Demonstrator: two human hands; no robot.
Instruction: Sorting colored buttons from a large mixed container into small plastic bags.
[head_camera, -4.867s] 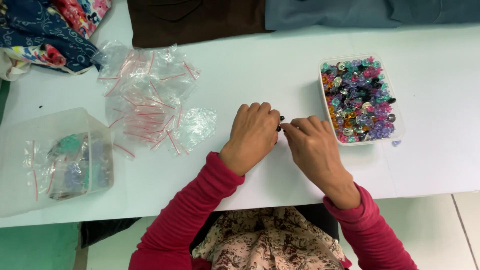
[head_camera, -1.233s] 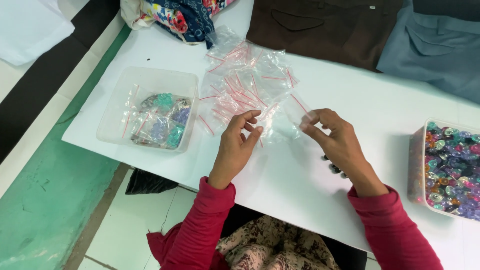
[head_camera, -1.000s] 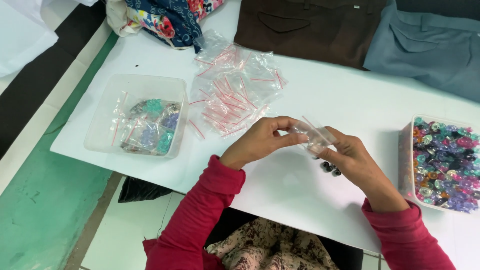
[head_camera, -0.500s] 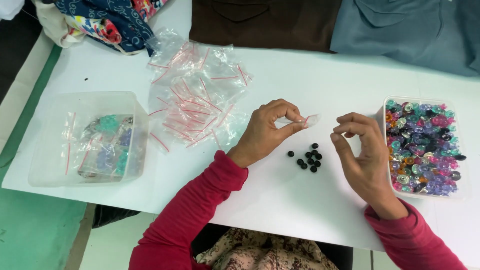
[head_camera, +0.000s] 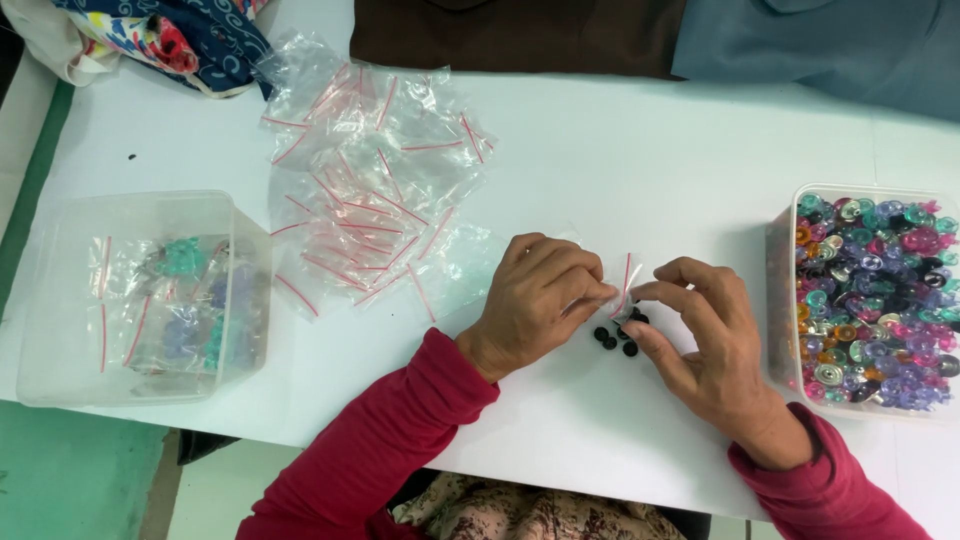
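Both hands met over the middle of the white surface (head_camera: 620, 170). Left hand (head_camera: 545, 295) had its fingers curled and pinched one edge of a small clear zip bag (head_camera: 625, 283) with a red strip, while the right hand (head_camera: 705, 345) pinched the opposite edge between thumb and forefinger, its other fingers spread loosely. That bag was held just above the surface between the two hands. Directly below it, at 6 o'clock, lay a small cluster of black beads (head_camera: 615, 335) on the surface, close to the right thumb. At 10 o'clock from the hands sprawled a loose pile of empty zip bags (head_camera: 370, 190). Far out at 3 o'clock stood a clear tub of mixed coloured beads (head_camera: 870, 290), just beside the right hand. Well apart at 9 o'clock sat a clear plastic box (head_camera: 60, 290) holding filled bags. Along the 12 o'clock edge lay brown cloth (head_camera: 520, 35) and blue-grey cloth (head_camera: 820, 40).
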